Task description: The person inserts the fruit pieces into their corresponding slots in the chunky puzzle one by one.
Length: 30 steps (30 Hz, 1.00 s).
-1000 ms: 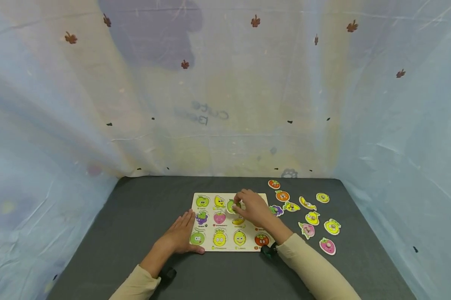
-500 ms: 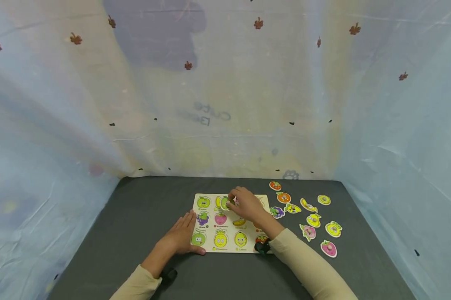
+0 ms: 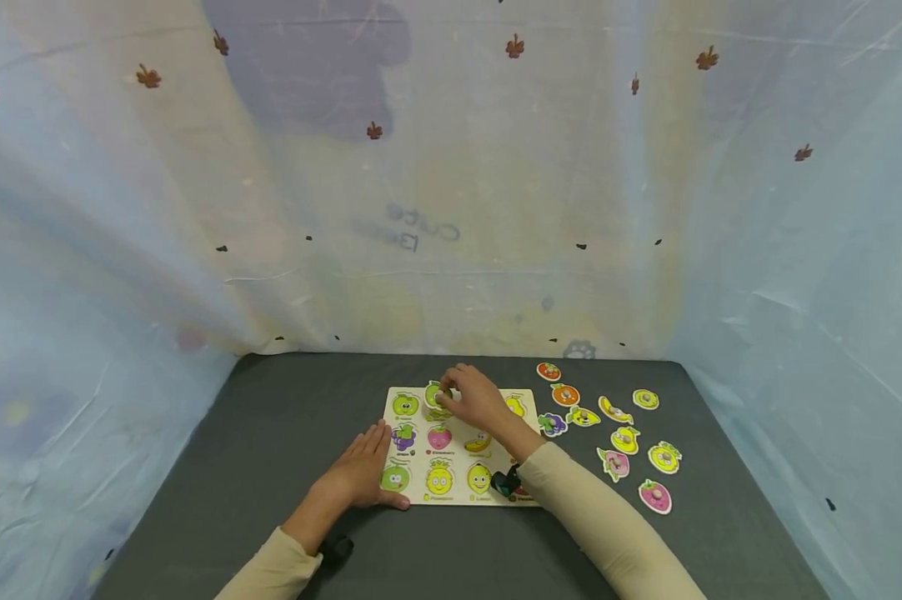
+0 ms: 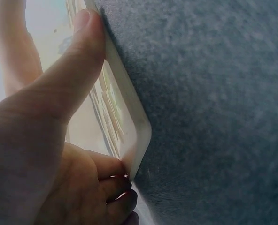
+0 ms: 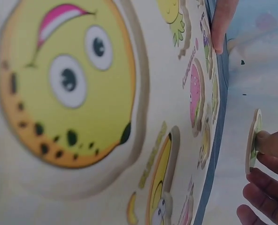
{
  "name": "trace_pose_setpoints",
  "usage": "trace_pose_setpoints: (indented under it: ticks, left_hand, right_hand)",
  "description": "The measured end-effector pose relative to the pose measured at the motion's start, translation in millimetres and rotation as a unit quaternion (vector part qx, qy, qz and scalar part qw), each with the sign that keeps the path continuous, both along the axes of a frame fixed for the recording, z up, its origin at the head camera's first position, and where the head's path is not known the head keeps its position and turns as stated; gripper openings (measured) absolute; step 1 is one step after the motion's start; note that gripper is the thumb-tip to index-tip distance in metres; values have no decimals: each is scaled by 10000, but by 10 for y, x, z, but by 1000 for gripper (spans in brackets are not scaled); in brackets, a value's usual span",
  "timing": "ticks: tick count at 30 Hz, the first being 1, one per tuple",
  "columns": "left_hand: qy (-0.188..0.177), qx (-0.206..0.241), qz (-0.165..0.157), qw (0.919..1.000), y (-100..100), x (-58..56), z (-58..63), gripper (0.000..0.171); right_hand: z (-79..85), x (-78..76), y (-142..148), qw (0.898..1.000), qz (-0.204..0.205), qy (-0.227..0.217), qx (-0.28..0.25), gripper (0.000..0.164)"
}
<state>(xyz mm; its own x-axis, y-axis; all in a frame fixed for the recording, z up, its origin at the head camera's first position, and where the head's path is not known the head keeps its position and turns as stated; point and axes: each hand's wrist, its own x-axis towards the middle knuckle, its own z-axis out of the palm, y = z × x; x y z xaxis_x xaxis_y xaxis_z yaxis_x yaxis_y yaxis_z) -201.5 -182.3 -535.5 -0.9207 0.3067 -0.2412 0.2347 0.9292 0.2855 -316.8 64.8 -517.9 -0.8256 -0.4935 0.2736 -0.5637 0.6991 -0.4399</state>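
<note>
Tabletop [image 3: 301,442] is being backed by a pale printed curtain [image 3: 451,304]. Green fruit piece [image 3: 433,393] is being shifted left along the board's [image 3: 458,481] far edge, pinched in the right hand's [image 3: 477,402] fingers; apparently not being seated yet. Board's left edge is being steadied by the left hand [image 3: 361,472], fingers straight. Count: one board, one piece being held, ten loose pieces [image 3: 625,439] being left toward tabletop's right edge.

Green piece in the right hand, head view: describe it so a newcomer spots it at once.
On the dark table lies a cream board printed with fruit pictures. At its far row, the person's right hand pinches the green piece. It is held up off the board, while the loose pieces lie on the table to the right.
</note>
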Motion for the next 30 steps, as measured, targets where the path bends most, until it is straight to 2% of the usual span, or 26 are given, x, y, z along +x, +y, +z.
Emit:
trace_pose_setpoints:
  ticks: [8,18,30]
  left_hand:
    - [-61,20,1,10000,23,-19,-2,134]
    - [-78,-95,-4,9999,16,-4,38,135]
    - [-176,-69,-73,9998,34,9,54,133]
  right_hand:
    - [15,-61,-119,9997,-98,-231,16,16]
    - [-119,-170,-313,9979,-279,-569,-118,15]
    - [-116,-226,-508,9968,-215,-750,158,17]
